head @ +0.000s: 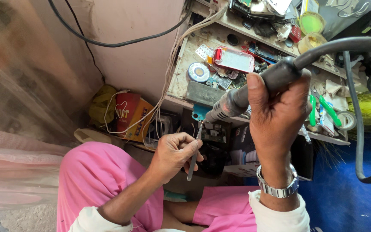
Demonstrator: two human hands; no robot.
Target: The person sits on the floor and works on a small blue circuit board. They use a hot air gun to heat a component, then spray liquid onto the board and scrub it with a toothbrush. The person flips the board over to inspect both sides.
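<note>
The right hand (pixel 278 114) was wrapped tightly around the dark handle of a hot-air tool (pixel 254 90), fingers curled fully closed over the top and thumb pressed along the near side. The tool pointed down and to the left, its grey metal nozzle ending just beside a small blue circuit board (pixel 200 112). A thick black hose (pixel 357 107) ran from the back of the handle, arched to the right and looped down past the wrist. A metal wristwatch (pixel 278 187) sat on that wrist above a white cuff.

The left hand (pixel 174 154) was lower and to the left, closed in a narrow pinch around a pair of metal tweezers (pixel 194 152). Thumb and forefinger squeezed the tweezers near their middle, the other fingers folded into the palm. The tweezers stood nearly upright, their upper tips gripping the bottom edge of the blue circuit board and holding it in the air in front of the shelf edge, right at the nozzle's mouth.

Behind the hands a cluttered wooden shelf (pixel 181 92) held a red phone frame (pixel 233 60), a round reel of solder (pixel 198 72) and green-handled pliers (pixel 327 109). The person sat in pink trousers (pixel 95 180), knees apart, beside a pale wall (pixel 138 56).
</note>
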